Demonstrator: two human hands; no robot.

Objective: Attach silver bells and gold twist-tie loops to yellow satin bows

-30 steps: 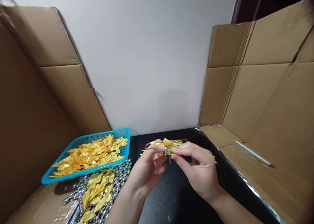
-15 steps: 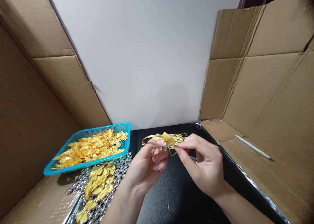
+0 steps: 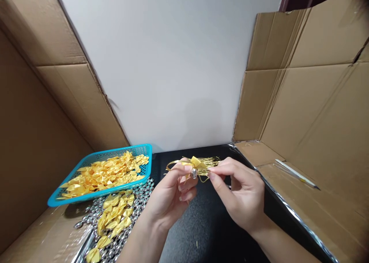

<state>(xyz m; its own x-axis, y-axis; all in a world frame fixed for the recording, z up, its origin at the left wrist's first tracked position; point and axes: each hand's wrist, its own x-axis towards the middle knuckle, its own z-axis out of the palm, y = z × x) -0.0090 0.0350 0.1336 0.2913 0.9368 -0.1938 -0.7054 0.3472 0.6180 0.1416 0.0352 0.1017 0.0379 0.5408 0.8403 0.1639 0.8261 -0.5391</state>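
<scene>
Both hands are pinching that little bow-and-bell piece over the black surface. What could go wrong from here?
1. The silver bell sits just below the yellow bow in the fingertip grip of the left hand. A slip could drop it onto the black surface.
2. The right hand pinches thin gold threads. A hard pull might snap or tangle them.

Fingertips of the left hand (image 3: 173,201) and right hand (image 3: 239,199) hide the middle of the gold wire bundle (image 3: 208,162). Left of them, the silver bead heap (image 3: 142,198) runs off the bottom edge. To their right, a slender white tool (image 3: 296,174) is too small to identify.
</scene>
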